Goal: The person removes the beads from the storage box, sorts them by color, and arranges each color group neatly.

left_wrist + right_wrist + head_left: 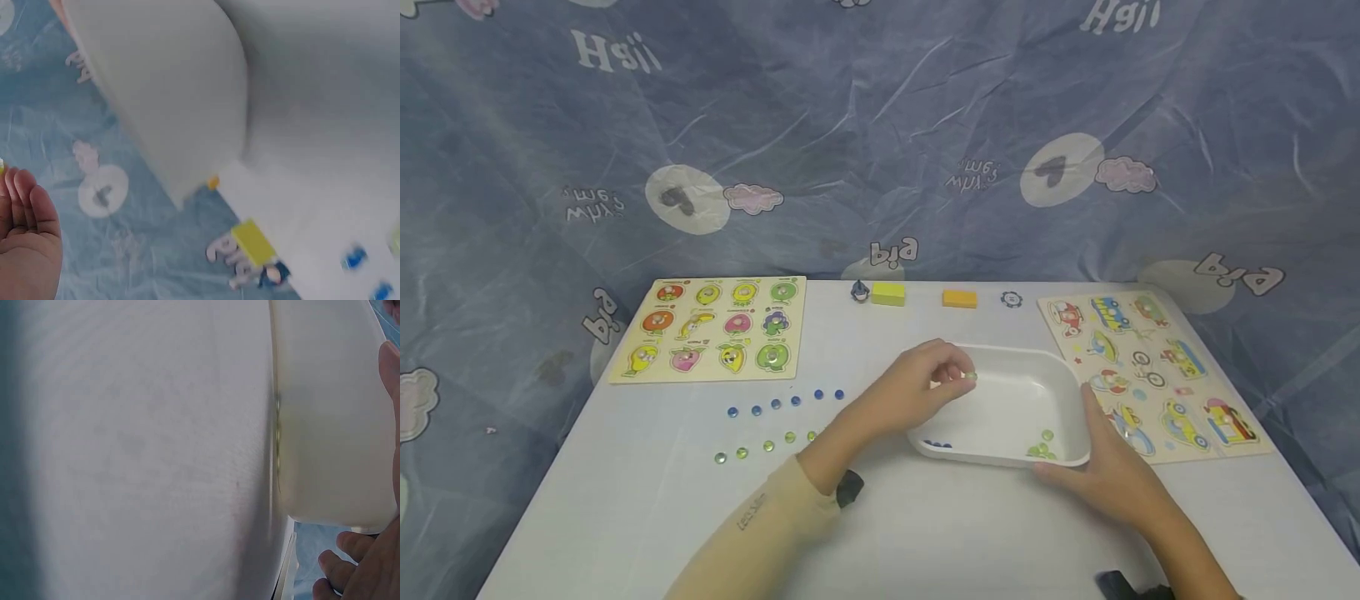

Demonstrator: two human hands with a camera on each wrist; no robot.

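My left hand (917,387) is over the left part of a white tray (1000,392), pinching a small green glass bead (972,376) between thumb and fingertips. In the left wrist view the left hand (28,244) is at the left edge, fingers bent. My right hand (1108,471) grips the tray's right end, thumb at the front corner and fingers along the side. Several green beads (1042,451) lie in the tray's front right corner, and a few blue beads (937,444) in its front left. The right wrist view shows the right thumb (389,369) at the rim.
To the left lie a row of blue beads (777,404) and a row of green beads (768,446), partly behind my left forearm. A fruit puzzle board (707,329) is back left; a vehicle puzzle board (1150,375) is right. Yellow (888,293) and orange blocks (959,298) stand behind.
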